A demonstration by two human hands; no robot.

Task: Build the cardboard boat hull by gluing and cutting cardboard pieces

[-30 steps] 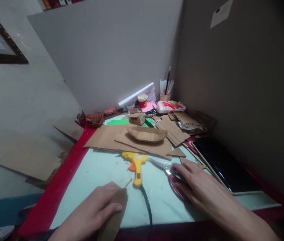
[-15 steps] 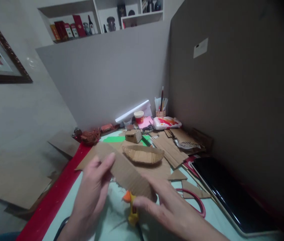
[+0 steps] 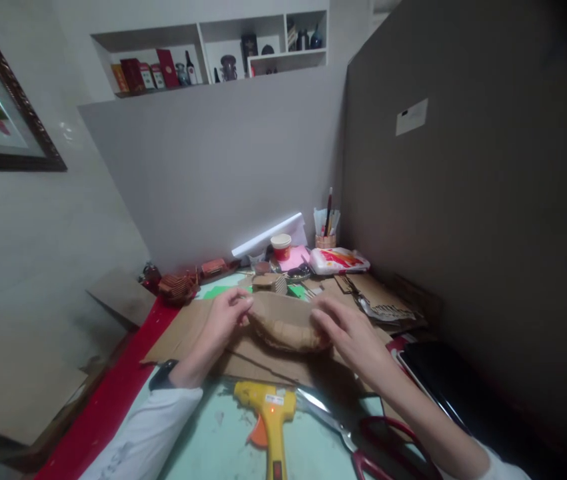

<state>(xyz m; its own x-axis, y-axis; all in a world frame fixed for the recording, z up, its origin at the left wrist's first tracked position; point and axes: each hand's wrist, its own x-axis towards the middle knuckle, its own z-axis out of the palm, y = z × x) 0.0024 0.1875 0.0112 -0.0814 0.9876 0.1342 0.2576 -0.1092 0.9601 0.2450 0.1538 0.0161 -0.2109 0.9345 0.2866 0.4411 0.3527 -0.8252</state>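
Note:
My left hand [image 3: 223, 319] and my right hand [image 3: 346, 332] both pinch a brown corrugated cardboard strip [image 3: 283, 309] and hold it across the top of a boat-shaped cardboard hull [image 3: 286, 335]. The hull rests on flat cardboard sheets [image 3: 183, 333] in the middle of the table. The left hand grips the strip's left end, the right hand its right end. A yellow glue gun [image 3: 269, 410] lies near me on the pale mat, and red-handled scissors [image 3: 373, 443] lie to its right.
A red table edge [image 3: 113, 400] runs down the left. At the back stand a small cardboard box [image 3: 269, 283], a red paper cup [image 3: 281, 245], a pen holder [image 3: 326, 237] and a white packet [image 3: 337, 261]. A black tablet [image 3: 443, 393] and a tall grey board [image 3: 463, 200] are on the right.
The left hand lifted the cardboard strip from the near mat, the right hand left the scissors and joined it, and both carried the strip forward onto the boat hull.

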